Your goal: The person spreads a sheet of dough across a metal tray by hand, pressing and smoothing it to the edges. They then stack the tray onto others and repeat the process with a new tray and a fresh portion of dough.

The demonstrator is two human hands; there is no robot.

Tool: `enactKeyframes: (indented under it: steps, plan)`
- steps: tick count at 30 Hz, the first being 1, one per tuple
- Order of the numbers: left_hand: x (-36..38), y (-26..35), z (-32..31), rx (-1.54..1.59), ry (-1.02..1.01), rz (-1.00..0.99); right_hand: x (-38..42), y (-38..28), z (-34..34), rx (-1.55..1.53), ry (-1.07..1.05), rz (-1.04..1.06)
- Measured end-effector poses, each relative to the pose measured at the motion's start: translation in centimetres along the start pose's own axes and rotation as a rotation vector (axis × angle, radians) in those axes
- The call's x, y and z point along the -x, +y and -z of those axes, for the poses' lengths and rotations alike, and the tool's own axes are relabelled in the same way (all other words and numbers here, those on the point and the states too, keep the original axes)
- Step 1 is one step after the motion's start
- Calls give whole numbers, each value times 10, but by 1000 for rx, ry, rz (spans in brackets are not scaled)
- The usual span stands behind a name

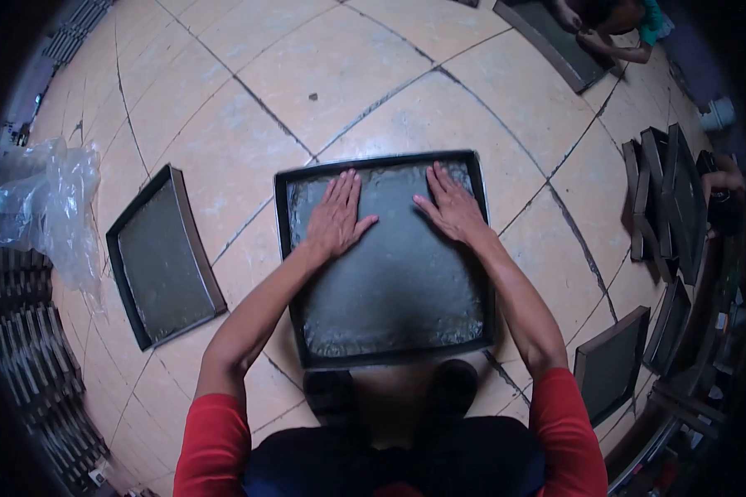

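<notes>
A dark square tray [486,273] lies on the tiled floor in front of my feet, with a smooth grey material [389,290] spread inside it. The material looks rougher along the edges. My left hand [337,217] rests flat on its upper left part, fingers stretched forward and thumb spread. On the upper right part lies my right hand [452,203], palm down, its thumb apart from the fingers. Neither hand holds anything.
Another filled tray [162,265] is at left, beside clear plastic sheeting [50,207] and stacked trays [37,356]. More trays [613,364] stand at right. A person [613,21] leans over a tray [547,41] at top right; another person's arm [725,178] shows at the right edge.
</notes>
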State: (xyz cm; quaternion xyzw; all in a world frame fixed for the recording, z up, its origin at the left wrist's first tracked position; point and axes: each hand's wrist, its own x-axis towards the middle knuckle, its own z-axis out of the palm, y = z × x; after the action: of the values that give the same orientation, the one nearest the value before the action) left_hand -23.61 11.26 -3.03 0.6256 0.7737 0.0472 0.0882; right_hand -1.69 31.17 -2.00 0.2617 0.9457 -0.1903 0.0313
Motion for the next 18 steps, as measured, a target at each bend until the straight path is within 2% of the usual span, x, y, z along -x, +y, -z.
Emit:
enactKeyframes:
  steps: [2,5,8,11,15,18]
  plan:
    - [11,5,7,18,-25,93,1,-11,15,-113,-3,-66]
    - [26,-16,-12,-9,-20,80,7,17,-25,141,90,18]
    - [27,-11,-1,110,37,139,0,-1,7,-122,13,-129]
    - [46,-25,-12,11,5,230,3,18,-22,133,52,-96]
    - [36,-13,7,172,11,372,-2,-1,10,-181,-3,-231]
    - [45,-21,-11,42,-22,392,4,10,-22,136,72,-139]
